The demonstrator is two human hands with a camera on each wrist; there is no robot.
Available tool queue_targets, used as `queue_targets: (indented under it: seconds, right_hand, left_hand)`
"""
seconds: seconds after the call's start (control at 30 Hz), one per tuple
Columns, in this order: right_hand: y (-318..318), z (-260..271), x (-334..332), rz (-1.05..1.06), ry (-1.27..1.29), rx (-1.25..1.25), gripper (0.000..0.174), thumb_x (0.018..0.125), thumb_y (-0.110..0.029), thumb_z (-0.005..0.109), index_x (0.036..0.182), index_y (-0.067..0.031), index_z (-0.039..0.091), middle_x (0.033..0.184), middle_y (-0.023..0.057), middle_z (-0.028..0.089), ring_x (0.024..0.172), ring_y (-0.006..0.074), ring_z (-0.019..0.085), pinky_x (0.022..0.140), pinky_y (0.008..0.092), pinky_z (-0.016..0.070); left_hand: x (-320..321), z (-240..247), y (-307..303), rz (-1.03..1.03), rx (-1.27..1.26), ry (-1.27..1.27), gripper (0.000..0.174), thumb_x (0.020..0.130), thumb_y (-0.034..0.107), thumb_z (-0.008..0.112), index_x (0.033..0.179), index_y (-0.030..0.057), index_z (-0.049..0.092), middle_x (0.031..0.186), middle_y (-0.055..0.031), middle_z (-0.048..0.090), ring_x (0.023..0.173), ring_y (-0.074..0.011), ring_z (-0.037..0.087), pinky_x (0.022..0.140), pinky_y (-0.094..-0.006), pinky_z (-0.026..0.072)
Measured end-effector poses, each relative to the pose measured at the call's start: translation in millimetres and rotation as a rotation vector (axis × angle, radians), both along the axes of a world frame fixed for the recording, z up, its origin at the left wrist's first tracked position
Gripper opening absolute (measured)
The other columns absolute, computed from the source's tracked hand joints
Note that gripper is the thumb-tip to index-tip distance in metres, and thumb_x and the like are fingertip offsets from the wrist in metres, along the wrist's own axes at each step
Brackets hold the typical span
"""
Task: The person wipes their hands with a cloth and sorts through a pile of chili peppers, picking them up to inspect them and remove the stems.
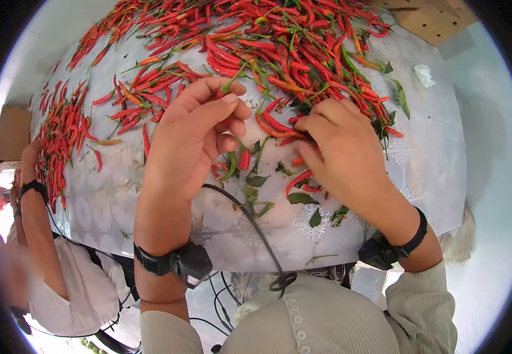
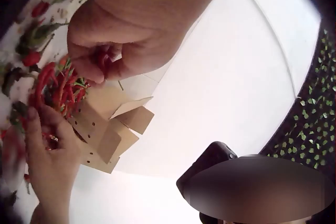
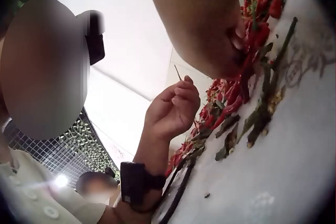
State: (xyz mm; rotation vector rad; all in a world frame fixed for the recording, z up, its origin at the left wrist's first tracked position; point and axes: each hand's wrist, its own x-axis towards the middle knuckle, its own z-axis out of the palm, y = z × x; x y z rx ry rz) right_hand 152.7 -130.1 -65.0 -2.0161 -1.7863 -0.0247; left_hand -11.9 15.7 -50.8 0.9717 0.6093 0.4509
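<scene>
My left hand (image 1: 188,133) is raised above the near part of the table. It pinches a chili pepper between thumb and forefinger, the green stem (image 1: 232,81) sticking up. In the left wrist view the pepper's red body (image 2: 105,61) shows inside the curled fingers. My right hand (image 1: 344,150) reaches down into the near edge of the chili pile (image 1: 303,53), fingers bent over red peppers (image 1: 275,124). Its fingertips are partly hidden, and I cannot tell whether they grip a pepper. Loose leaves (image 1: 302,198) and short red peppers (image 1: 299,180) lie between the hands.
A patterned clear cover (image 1: 238,236) lies over the table. More chilies (image 1: 64,130) are heaped at left, where another person's arm (image 1: 37,206) reaches in. A cardboard box (image 1: 427,20) stands at the back right, near crumpled white paper (image 1: 424,75). A black cable (image 1: 256,227) crosses the near edge.
</scene>
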Motion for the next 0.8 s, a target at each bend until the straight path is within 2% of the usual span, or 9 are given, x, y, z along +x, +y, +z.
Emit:
queue_targets:
  seconds: [0.13,0.23,0.43,0.53,0.6,0.73,0.8]
  right_hand:
    - [-9,-2,12,-0.014,0.124,0.010,0.017,0.072,-0.007,0.071,0.088,-0.0042,0.065,0.089,0.0095,0.059,0.088,0.0295,0.056,0.078,0.0376,0.0462]
    - [-11,-5,18,-0.017,0.116,0.179,0.013,0.074,-0.008,0.068,0.086,-0.0052,0.062,0.085,0.0105,0.059,0.086,0.0306,0.056,0.074,0.0395,0.0454]
    - [-16,-2,20,-0.002,0.466,0.231,0.015,0.077,-0.011,0.068,0.091,-0.0064,0.063,0.085,0.0092,0.061,0.084,0.0298,0.058,0.076,0.0388,0.0449]
    - [-18,-3,31,0.207,0.436,0.143,0.016,0.077,-0.012,0.069,0.092,-0.0075,0.063,0.085,0.0088,0.061,0.084,0.0289,0.058,0.075,0.0384,0.0453]
    - [-23,1,38,0.223,0.373,0.059,0.015,0.077,-0.012,0.069,0.091,-0.0077,0.065,0.086,0.0085,0.061,0.083,0.0285,0.058,0.074,0.0379,0.0455]
    - [-29,7,52,0.178,0.352,0.026,0.012,0.077,-0.014,0.070,0.086,-0.0076,0.067,0.086,0.0085,0.062,0.083,0.0278,0.058,0.074,0.0375,0.0456]
    - [-27,5,55,0.085,0.320,0.101,0.011,0.077,-0.014,0.070,0.085,-0.0067,0.068,0.085,0.0088,0.062,0.082,0.0278,0.058,0.074,0.0373,0.0457]
  left_hand:
    - [-1,-1,2,-0.004,0.020,-0.015,0.018,0.090,0.011,0.057,0.105,0.0027,0.058,0.083,-0.0043,0.063,0.068,-0.0076,0.058,0.056,-0.0191,0.0431]
    - [-1,-1,-1,-0.008,0.036,-0.001,0.018,0.089,0.011,0.058,0.105,0.0027,0.058,0.084,-0.0040,0.063,0.068,-0.0069,0.058,0.056,-0.0189,0.0430]
    - [4,-2,-7,-0.063,0.084,0.082,0.016,0.090,0.009,0.058,0.104,0.0032,0.058,0.084,-0.0030,0.061,0.068,-0.0083,0.056,0.055,-0.0199,0.0425]
    - [7,2,-12,-0.078,0.089,0.124,0.017,0.090,0.010,0.058,0.105,0.0033,0.058,0.083,-0.0030,0.061,0.068,-0.0083,0.056,0.055,-0.0200,0.0426]
    - [6,3,-12,-0.065,0.087,0.114,0.017,0.089,0.010,0.058,0.105,0.0032,0.058,0.083,-0.0030,0.061,0.068,-0.0085,0.056,0.055,-0.0201,0.0427]
    - [3,-1,-6,-0.029,0.056,0.083,0.017,0.089,0.010,0.058,0.105,0.0029,0.058,0.083,-0.0030,0.061,0.067,-0.0089,0.056,0.055,-0.0200,0.0426]
    - [3,-1,-7,-0.018,0.045,0.067,0.016,0.088,0.011,0.060,0.103,0.0036,0.059,0.083,-0.0023,0.063,0.068,-0.0076,0.058,0.056,-0.0187,0.0429]
